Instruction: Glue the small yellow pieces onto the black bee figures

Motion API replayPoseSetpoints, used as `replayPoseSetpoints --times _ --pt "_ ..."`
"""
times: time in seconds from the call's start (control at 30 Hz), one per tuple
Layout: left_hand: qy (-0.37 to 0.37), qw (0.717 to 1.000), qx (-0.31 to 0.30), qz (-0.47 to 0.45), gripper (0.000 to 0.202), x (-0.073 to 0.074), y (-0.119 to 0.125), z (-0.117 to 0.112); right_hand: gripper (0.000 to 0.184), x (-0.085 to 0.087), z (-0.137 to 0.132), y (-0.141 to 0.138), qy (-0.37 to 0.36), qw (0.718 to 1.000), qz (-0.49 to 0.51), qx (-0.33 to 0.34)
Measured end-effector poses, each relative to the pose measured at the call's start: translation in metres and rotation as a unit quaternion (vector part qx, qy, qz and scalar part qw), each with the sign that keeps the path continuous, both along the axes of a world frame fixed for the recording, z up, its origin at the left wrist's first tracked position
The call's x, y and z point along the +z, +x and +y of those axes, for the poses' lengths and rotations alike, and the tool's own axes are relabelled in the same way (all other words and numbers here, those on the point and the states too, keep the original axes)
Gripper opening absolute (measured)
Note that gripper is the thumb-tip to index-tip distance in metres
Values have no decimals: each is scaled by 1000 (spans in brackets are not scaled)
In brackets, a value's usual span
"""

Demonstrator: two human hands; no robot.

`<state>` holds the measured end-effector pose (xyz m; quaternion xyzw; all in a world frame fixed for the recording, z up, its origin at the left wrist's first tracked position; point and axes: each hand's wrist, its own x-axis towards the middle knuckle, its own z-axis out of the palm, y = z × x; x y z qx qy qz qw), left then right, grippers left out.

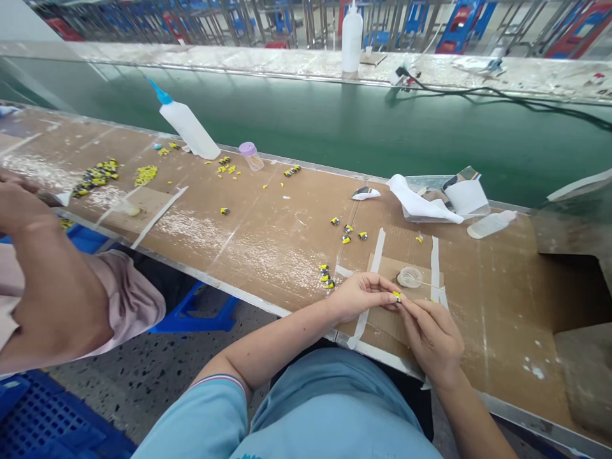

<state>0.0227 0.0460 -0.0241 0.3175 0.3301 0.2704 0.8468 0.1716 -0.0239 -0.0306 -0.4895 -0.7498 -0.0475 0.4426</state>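
Note:
My left hand (362, 294) pinches a small yellow-and-black part (396, 296) at the near edge of the cardboard-covered bench (268, 229). My right hand (433, 335) is closed beside it, holding a thin stick whose tip meets the part. Just beyond the fingers stands a small clear round cup (410, 276) on a taped cardboard patch. A little heap of the same parts (326, 276) lies left of my left hand. A few more parts (348, 231) lie farther back.
A co-worker's arm and sleeve (57, 293) fill the left, with piles of parts (98, 175) near them. A squeeze bottle with a blue tip (187, 127), a purple-lidded jar (251, 155), white paper and a clear tray (430, 201), and a lying bottle (491, 224) sit behind. A green conveyor belt (363, 127) runs beyond.

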Motion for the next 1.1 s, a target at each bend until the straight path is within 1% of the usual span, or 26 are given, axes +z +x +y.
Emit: replayPoseSetpoints --times 0.1,0.17,0.4,0.5,0.63,0.8,1.1 --pt "-14 1000 -10 -12 48 1 -1 1 33 1 1 -1 0 1000 -4 -31" --pt "-24 999 -17 -14 48 2 -2 1 32 3 1 -1 4 999 -12 -38" --pt "-15 999 -46 -23 42 5 -6 3 27 6 1 -3 -4 1000 -1 -30" --pt "-21 997 -63 -29 42 4 -8 4 22 7 1 -5 -13 999 25 -23" --pt "-42 994 -83 -50 41 3 -9 5 20 8 2 -6 -29 998 59 -17" --pt "-67 992 -87 -57 42 2 -9 6 12 9 4 -6 -36 995 86 -45" --pt "-69 994 -73 -47 42 2 -8 5 13 5 3 -5 -53 993 92 -45"
